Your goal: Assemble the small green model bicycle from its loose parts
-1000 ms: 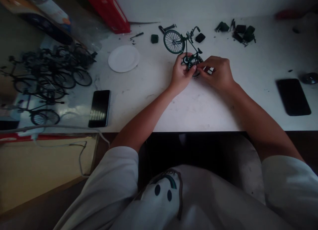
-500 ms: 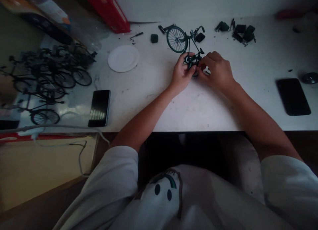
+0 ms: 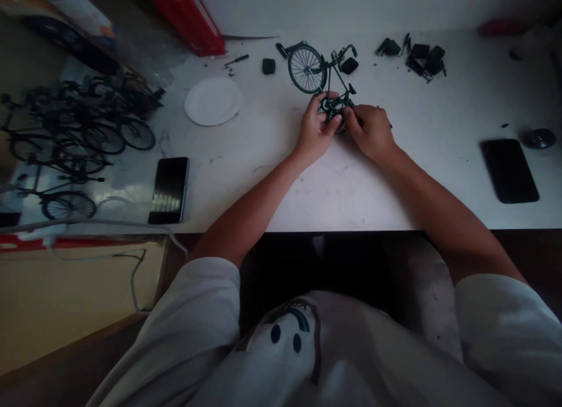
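Fingers (image 3: pixel 336 120) of the left hand (image 3: pixel 314 130) pinch the miniature bicycle (image 3: pixel 329 79) by its rear, above the counter (image 3: pixel 246 143); whether the right hand (image 3: pixel 372 130) pinches it too, I cannot tell; uneven pressure could swing it against the dark block (image 3: pixel 350 65)

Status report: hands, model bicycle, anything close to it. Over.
Left hand holding model bicycle near rear wheel. Right hand at same wheel, grip unclear. Dark block near handlebar.

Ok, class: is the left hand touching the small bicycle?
Touching: the head view shows the left hand gripping the small bicycle at its near end.
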The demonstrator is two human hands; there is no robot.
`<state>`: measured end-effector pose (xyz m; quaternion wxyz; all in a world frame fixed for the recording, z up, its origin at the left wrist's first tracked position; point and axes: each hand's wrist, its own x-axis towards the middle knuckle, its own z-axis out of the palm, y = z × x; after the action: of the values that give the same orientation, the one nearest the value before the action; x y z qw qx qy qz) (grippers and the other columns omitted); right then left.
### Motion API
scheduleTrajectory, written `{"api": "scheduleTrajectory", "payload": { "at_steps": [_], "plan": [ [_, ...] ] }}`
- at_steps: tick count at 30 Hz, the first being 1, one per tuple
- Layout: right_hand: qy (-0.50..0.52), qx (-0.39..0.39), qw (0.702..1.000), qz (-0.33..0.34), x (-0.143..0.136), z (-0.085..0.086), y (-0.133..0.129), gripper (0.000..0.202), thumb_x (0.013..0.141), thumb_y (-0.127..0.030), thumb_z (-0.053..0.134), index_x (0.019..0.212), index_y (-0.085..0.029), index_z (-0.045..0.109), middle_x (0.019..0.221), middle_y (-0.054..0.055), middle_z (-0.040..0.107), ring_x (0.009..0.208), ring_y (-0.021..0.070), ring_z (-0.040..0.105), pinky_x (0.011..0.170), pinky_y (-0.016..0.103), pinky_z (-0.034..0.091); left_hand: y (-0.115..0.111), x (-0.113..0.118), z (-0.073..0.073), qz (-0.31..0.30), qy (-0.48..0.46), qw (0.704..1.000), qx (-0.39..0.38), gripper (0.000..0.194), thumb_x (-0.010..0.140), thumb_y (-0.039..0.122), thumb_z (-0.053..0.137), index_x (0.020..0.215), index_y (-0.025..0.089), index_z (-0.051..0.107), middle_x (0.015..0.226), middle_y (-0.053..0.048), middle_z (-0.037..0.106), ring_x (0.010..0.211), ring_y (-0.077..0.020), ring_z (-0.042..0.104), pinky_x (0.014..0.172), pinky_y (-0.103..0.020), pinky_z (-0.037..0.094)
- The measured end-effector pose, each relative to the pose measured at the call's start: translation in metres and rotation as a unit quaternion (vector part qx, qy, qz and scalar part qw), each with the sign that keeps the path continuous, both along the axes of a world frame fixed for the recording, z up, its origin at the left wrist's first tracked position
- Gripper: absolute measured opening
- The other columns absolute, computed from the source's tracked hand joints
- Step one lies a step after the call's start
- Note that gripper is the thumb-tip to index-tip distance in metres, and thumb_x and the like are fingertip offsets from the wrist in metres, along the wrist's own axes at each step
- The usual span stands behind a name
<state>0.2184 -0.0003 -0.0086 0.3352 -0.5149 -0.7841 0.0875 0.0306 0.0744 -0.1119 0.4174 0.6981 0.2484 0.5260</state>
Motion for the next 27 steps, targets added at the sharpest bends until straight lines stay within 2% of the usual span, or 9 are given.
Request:
{"api": "scheduleTrajectory", "payload": {
  "at_steps": [3,9,14,19,22,27],
  "plan": [
    [0.029,0.0,0.999,-0.016,0.0,0.0,0.001,0.094,0.109,-0.096,0.012,0.074,-0.025,0.061,0.069,0.007,0.06,0.069,0.0245,0.064,0.077,0.046,0.056,0.0,0.0,-0.002,0.013,0.01,1.0,0.018,0.092,0.108,0.082,0.054,0.18,0.032,0.027,0.147,-0.017,0.076,0.148,-0.0319,0.075,0.128,-0.055,0.06],
    [0.058,-0.019,0.998,0.007,0.004,-0.003,0.004,0.09,0.105,-0.102,0.028,0.086,-0.024,0.069,0.074,0.008,0.065,0.074,0.027,0.068,0.081,0.048,0.06,0.003,0.002,-0.009,0.045,0.035,0.998,0.042,0.089,0.112,0.082,0.043,0.183,0.037,0.015,0.151,-0.015,0.073,0.139,-0.0263,0.08,0.128,-0.051,0.06],
    [0.075,-0.017,0.997,-0.006,0.002,-0.006,0.005,0.095,0.105,-0.102,0.017,0.08,-0.025,0.065,0.071,0.008,0.064,0.067,0.0253,0.063,0.077,0.049,0.06,0.001,0.003,-0.008,0.048,0.05,0.996,0.055,0.088,0.113,0.08,0.044,0.183,0.036,0.015,0.152,-0.015,0.071,0.136,-0.0261,0.081,0.124,-0.05,0.062],
    [0.076,-0.019,0.997,0.005,0.003,-0.004,0.003,0.092,0.103,-0.104,0.025,0.08,-0.025,0.066,0.071,0.007,0.064,0.067,0.0239,0.064,0.077,0.046,0.059,-0.003,0.002,-0.003,0.057,0.055,0.995,0.055,0.083,0.114,0.077,0.044,0.182,0.035,0.019,0.154,-0.016,0.07,0.135,-0.0247,0.081,0.123,-0.047,0.064],
    [0.077,-0.022,0.997,0.009,0.004,-0.004,0.003,0.093,0.106,-0.101,0.022,0.081,-0.024,0.068,0.073,0.007,0.065,0.07,0.0251,0.067,0.079,0.046,0.059,-0.006,0.003,0.002,0.061,0.064,0.995,0.053,0.08,0.115,0.075,0.042,0.181,0.034,0.02,0.151,-0.016,0.072,0.131,-0.0229,0.082,0.12,-0.044,0.066],
    [0.076,-0.019,0.997,0.009,0.006,-0.006,0.006,0.09,0.106,-0.101,0.027,0.079,-0.025,0.066,0.07,0.006,0.062,0.068,0.0235,0.064,0.078,0.046,0.059,-0.021,0.005,0.022,0.068,0.069,0.993,0.061,0.074,0.117,0.07,0.041,0.18,0.034,0.025,0.156,-0.016,0.071,0.134,-0.0223,0.082,0.117,-0.04,0.067]
  ]
}}
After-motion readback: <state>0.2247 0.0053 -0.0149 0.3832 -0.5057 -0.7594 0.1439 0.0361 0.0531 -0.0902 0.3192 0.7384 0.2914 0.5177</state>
